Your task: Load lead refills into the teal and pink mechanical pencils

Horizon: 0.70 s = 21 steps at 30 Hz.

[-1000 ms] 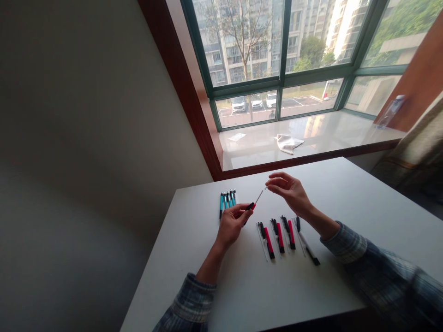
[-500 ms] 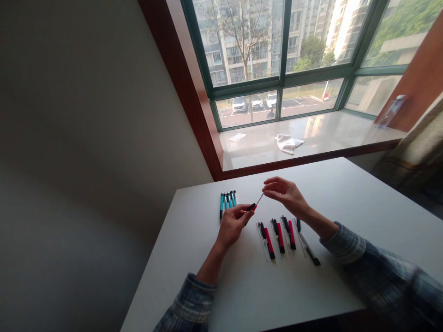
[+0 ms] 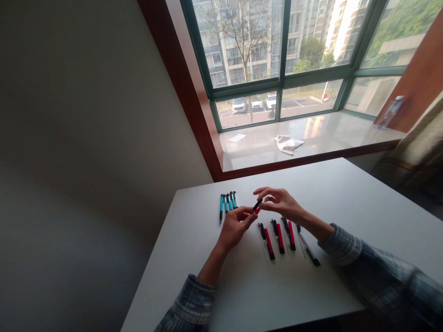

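Note:
Pinched in my left hand is a red and black pen barrel, pointing up and to the right. My right hand meets it at the far end, thumb and fingertips closed about the pen's tip; the thin refill there is mostly hidden by the fingers. Just below the hands lie red and black pen parts in sets, each with a black piece and a thin pale refill beside it. To their right rests a white barrel with a black end. Several teal pens lie in a row beyond my left hand.
The white table reaches up to a window sill. A crumpled white cloth and a small white paper lie on the sill. A clear bottle stands at its right end, near a curtain.
My right hand has come down and left, close against my left hand. The thin refill that showed between the hands is now mostly out of sight. The pens on the table have not moved.

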Each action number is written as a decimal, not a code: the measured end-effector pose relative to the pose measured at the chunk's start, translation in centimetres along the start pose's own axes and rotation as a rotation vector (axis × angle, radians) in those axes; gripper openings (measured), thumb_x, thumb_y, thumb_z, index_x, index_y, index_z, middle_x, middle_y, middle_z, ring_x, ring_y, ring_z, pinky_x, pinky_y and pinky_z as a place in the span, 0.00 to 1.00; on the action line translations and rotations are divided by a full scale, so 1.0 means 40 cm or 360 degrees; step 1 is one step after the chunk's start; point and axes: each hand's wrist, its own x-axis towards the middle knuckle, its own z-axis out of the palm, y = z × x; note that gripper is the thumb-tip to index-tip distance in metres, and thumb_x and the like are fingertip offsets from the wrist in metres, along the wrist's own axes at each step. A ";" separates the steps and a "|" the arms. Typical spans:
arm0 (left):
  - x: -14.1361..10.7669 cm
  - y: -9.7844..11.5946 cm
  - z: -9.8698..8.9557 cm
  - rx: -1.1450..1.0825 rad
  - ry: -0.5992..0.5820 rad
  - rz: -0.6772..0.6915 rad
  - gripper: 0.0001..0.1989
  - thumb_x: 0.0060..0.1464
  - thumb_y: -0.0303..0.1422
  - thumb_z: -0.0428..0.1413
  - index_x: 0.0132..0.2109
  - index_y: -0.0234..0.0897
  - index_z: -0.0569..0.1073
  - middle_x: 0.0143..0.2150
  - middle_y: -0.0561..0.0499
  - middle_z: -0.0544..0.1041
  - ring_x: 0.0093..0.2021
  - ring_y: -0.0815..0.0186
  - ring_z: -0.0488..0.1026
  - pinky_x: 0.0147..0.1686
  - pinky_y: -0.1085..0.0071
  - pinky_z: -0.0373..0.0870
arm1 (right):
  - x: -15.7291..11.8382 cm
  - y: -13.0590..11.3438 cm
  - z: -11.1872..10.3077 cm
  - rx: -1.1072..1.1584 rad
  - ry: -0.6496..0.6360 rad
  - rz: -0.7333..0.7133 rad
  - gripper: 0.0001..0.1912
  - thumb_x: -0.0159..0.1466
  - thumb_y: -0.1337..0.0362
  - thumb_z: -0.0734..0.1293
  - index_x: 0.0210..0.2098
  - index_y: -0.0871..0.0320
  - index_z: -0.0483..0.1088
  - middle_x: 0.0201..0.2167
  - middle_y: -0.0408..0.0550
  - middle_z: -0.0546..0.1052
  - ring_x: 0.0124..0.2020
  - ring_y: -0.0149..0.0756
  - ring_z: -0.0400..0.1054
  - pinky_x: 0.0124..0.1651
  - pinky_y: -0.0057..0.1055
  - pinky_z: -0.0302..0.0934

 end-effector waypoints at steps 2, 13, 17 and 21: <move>-0.001 -0.006 0.000 0.0014 0.0049 0.0005 0.19 0.58 0.45 0.63 0.49 0.37 0.81 0.41 0.44 0.82 0.37 0.62 0.76 0.35 0.68 0.72 | 0.003 -0.001 -0.019 0.0187 0.0161 -0.0014 0.12 0.61 0.54 0.76 0.40 0.52 0.78 0.53 0.50 0.79 0.58 0.47 0.70 0.59 0.45 0.66; -0.006 -0.022 -0.032 0.0610 0.0528 0.0359 0.08 0.61 0.36 0.59 0.45 0.41 0.80 0.45 0.48 0.81 0.46 0.58 0.77 0.47 0.62 0.73 | 0.017 0.043 -0.087 -0.0543 0.0246 -0.0130 0.21 0.72 0.48 0.62 0.55 0.51 0.78 0.41 0.50 0.79 0.37 0.39 0.71 0.40 0.38 0.67; -0.019 -0.028 -0.047 0.0820 0.0655 0.0427 0.07 0.61 0.35 0.59 0.44 0.42 0.80 0.43 0.49 0.81 0.45 0.57 0.76 0.48 0.60 0.72 | 0.011 0.039 -0.078 -0.0536 0.0168 -0.0144 0.18 0.71 0.51 0.64 0.55 0.50 0.76 0.46 0.50 0.78 0.45 0.42 0.72 0.44 0.39 0.70; -0.022 -0.026 -0.049 0.0914 0.0693 0.0446 0.07 0.61 0.33 0.57 0.44 0.43 0.79 0.42 0.49 0.80 0.44 0.57 0.75 0.46 0.61 0.71 | 0.006 0.035 -0.071 -0.0429 0.0170 -0.0142 0.14 0.65 0.53 0.71 0.47 0.52 0.76 0.44 0.49 0.78 0.46 0.43 0.73 0.46 0.42 0.72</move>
